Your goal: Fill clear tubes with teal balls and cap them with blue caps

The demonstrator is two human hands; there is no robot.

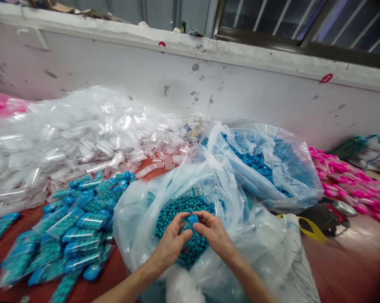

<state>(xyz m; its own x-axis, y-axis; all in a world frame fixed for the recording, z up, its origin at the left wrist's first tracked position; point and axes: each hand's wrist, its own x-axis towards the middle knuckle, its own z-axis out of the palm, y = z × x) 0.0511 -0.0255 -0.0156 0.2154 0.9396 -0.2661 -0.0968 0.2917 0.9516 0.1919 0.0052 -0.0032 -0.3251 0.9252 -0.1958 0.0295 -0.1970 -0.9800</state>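
Two hands in play, both yours, meeting low in the middle, towards the near edge of the red surface! Between them sits one small blue piece, right above the mouth of an open plastic bag. Your right hand has it pinched, thumb against forefinger; your left hand comes in from the other side, its fingers curled and pinching too. Just what lies under those fingertips is too small to make out. Below, the bag is loaded with teal beads. Look left: blue-capped packets of teal beads heap up towards the near left corner, overlapping at all angles. Behind them, a great bank of clear plastic pieces runs along the far edge, up against the wall. Another bag, full of blue pieces, slumps behind yours, near that far edge. And over by the right edge, bright pink packets sprawl, a yellow strap lying just nearer you!
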